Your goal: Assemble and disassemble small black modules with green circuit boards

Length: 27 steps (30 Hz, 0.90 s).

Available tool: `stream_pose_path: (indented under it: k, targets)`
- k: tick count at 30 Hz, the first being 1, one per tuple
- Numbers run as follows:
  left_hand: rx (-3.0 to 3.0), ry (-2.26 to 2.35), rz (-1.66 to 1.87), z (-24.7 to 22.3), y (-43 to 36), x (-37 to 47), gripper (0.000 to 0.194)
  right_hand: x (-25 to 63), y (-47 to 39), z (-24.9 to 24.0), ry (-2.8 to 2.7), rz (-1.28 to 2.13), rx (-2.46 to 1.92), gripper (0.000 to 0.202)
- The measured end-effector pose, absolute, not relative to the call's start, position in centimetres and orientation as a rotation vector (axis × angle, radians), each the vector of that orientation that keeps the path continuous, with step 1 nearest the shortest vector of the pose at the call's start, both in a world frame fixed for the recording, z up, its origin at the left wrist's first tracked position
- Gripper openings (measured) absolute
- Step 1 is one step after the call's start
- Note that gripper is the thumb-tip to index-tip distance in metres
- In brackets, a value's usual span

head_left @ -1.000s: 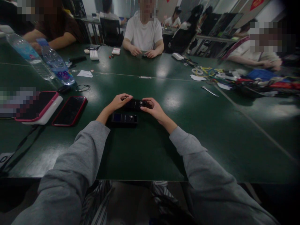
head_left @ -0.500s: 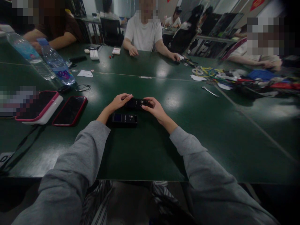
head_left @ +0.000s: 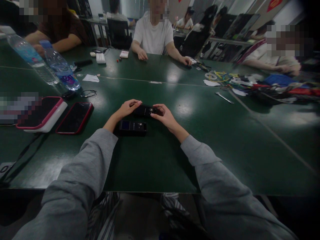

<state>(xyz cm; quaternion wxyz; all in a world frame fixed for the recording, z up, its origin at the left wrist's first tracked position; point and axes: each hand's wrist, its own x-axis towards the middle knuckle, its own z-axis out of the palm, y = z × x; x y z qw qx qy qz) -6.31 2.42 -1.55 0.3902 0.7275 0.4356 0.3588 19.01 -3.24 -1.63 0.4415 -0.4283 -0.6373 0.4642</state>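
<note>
1. one black handheld device (head_left: 144, 111) sits between the two hands, over the middle of the green counter (head_left: 155, 163); whether it is lifted or resting there, i cannot tell.
2. the left hand (head_left: 128, 108) is curled, mostly closed, about the device's left end, its thumb pointing in along the top; some of its fingers are hidden.
3. the right hand (head_left: 162, 114) pinches the right end, thumb on the near side and fingers bent round the far side, parted only by the device's width.
4. a second black device (head_left: 133, 128) lies flat on the counter just nearer the wearer, its dark bluish screen at the left end and small pale markings to the right of it.
5. to the left lies a red-edged phone (head_left: 75, 118), and beyond it a pink-edged phone (head_left: 41, 111) rests on a white block (head_left: 56, 116).
6. farther up on that side are two clear bottles (head_left: 61, 68), a thin black cable (head_left: 88, 94) in a loop and a scrap of white paper (head_left: 91, 78).
7. to the right, a metal wrench (head_left: 224, 98) lies well apart from the hands, near a tangled heap of cables (head_left: 270, 83).
8. across the counter sits a person in a white shirt (head_left: 153, 38), one hand (head_left: 186, 60) touching a small dark thing.
</note>
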Motion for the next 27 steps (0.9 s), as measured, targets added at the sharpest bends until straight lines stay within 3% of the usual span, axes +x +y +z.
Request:
stream_pose_path:
  k: [27]
  targets:
    - [1.769,1.088,0.946,-1.8,2.5,-6.3,0.059,18.8,-2.8,-2.3,-1.512,1.171,-1.044,0.064]
